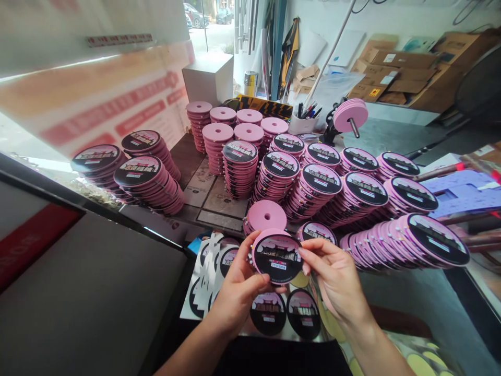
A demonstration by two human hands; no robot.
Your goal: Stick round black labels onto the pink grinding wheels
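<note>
clamping the pink disc (269, 233) with your left hand (240, 287), you have its black round label (277, 263) between both hands, facing toward you, while your right hand (337, 271) pinches the label's right edge, opposite to your left.

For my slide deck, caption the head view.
Left hand holding a labelled pink disc, right hand at its edge, before stacked pink discs.
</note>
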